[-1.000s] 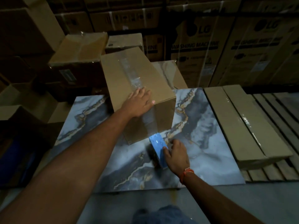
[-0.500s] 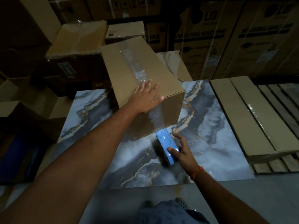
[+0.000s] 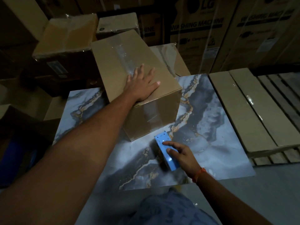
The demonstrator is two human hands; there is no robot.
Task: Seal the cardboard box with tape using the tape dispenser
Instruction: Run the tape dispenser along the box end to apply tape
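Observation:
A brown cardboard box point(image 3: 112, 65) stands on a blue-grey marble slab point(image 3: 211, 130). A strip of clear tape point(image 3: 124, 56) runs along its top and down its near face. My left hand point(image 3: 142, 86) lies flat on the box top by the near edge, fingers spread, holding nothing. The blue tape dispenser point(image 3: 161, 141) rests on the slab just in front of the box's near corner. My right hand point(image 3: 181, 155) is on it, fingers laid over its blue side; the thumb is hidden.
Long flat cartons point(image 3: 243, 114) lie on a wooden pallet to the right of the slab. Other cardboard boxes point(image 3: 65, 39) are piled behind and to the left. Tall washing machine cartons point(image 3: 203, 30) line the back. My knee point(image 3: 170, 208) shows at the bottom.
My right hand loosened on the dispenser half a second ago and now lies over it again. The left hand slid slightly further onto the box top. The view shifted.

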